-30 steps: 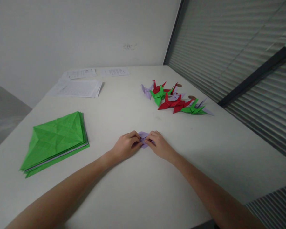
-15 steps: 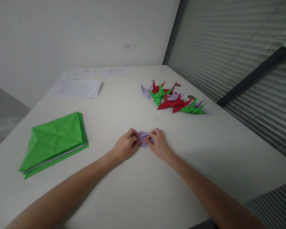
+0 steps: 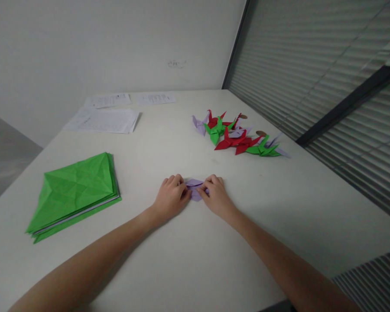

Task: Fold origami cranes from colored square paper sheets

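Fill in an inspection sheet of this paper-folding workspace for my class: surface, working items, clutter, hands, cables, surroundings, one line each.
Surface: white table, with a faint smudge beyond the right hand.
Working items: small folded lilac paper, lying between the hands.
Clutter: green paper stack at left, edges uneven; red, green and lilac folded paper birds grouped at far right; two brown discs beside them; printed sheets at far left.
Hands: left hand and right hand each grip one end of the lilac paper.
Cables: nothing seen.
Surroundings: pale wall with small dark marks behind; slatted blinds at right.
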`<move>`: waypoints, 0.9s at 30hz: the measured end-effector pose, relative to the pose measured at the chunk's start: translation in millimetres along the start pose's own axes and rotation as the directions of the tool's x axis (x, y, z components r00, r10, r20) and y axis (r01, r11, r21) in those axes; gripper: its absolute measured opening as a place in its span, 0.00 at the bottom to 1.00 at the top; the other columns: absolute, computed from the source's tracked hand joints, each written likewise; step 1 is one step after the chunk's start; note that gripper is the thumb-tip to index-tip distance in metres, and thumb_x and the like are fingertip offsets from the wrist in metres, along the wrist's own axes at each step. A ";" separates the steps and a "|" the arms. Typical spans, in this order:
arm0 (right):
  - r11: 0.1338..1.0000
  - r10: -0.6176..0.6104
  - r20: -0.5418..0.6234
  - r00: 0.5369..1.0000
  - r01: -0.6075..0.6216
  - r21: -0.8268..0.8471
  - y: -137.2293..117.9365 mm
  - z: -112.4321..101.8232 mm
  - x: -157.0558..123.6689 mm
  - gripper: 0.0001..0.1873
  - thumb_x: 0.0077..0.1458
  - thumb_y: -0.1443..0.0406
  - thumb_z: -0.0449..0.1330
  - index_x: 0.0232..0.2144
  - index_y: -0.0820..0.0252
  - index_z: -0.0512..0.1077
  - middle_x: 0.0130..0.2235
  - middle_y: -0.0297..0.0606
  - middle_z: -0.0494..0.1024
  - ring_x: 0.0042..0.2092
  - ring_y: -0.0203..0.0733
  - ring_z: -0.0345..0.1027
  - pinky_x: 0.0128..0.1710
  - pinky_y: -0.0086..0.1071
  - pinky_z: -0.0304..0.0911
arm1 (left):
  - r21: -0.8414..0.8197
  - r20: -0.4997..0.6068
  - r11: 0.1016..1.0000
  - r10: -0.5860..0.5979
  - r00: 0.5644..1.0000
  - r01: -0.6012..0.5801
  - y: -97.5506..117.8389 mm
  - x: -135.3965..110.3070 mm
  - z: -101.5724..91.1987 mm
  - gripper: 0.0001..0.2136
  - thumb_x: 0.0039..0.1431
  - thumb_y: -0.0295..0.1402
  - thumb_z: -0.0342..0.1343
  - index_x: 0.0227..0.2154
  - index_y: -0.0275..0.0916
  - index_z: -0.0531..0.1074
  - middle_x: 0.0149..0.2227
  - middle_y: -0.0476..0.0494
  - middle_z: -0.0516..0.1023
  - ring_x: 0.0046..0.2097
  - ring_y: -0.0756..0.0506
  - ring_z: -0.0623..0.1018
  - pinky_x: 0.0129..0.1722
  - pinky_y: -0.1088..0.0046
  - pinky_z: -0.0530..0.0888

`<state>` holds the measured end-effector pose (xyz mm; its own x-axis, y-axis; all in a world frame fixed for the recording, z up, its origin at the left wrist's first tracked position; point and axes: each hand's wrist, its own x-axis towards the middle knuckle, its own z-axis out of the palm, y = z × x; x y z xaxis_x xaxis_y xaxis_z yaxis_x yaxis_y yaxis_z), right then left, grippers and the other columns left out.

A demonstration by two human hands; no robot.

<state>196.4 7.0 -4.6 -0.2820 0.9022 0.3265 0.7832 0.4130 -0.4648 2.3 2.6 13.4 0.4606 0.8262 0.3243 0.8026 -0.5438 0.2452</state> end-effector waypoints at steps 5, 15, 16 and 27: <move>1.000 0.001 0.006 1.000 -0.001 -0.002 1.3 0.0 1.0 0.12 0.58 0.64 0.60 0.23 0.58 0.70 0.35 0.42 0.67 0.41 0.48 0.60 0.45 0.47 0.62 | 0.009 0.011 1.000 -0.017 1.000 0.017 -0.3 0.8 0.7 0.08 0.61 0.34 0.57 0.28 0.37 0.74 0.36 0.41 0.72 0.38 0.43 0.71 0.37 0.63 0.69; 1.000 0.011 0.012 1.000 -0.012 0.017 2.3 -0.4 0.9 0.11 0.57 0.63 0.62 0.23 0.58 0.70 0.36 0.42 0.67 0.41 0.48 0.60 0.45 0.46 0.62 | 0.025 0.009 0.998 -0.053 0.999 0.053 -5.1 -0.6 2.0 0.13 0.63 0.37 0.55 0.25 0.37 0.73 0.36 0.40 0.71 0.38 0.42 0.70 0.36 0.63 0.66; 1.000 0.018 0.019 1.000 -0.019 0.017 2.5 -0.3 1.0 0.10 0.57 0.64 0.62 0.24 0.58 0.70 0.36 0.42 0.67 0.42 0.48 0.60 0.46 0.46 0.62 | 0.043 0.008 0.998 -0.045 0.999 0.045 -6.5 -0.7 1.9 0.13 0.63 0.38 0.55 0.26 0.37 0.73 0.36 0.40 0.71 0.39 0.41 0.70 0.36 0.63 0.66; 1.000 0.017 0.016 1.000 -0.017 -0.009 1.3 -0.1 1.6 0.11 0.56 0.64 0.63 0.23 0.58 0.69 0.35 0.41 0.68 0.41 0.48 0.61 0.46 0.45 0.62 | 0.150 -0.062 0.939 0.321 0.945 -0.309 21.4 -12.4 -9.3 0.09 0.66 0.30 0.47 0.34 0.36 0.71 0.36 0.40 0.75 0.39 0.42 0.74 0.38 0.62 0.70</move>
<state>197.1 8.9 -4.6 -0.2777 0.9110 0.3051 0.7928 0.3966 -0.4627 10.3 -20.7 23.0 0.6693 0.5973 0.4419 0.6685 -0.7437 -0.0072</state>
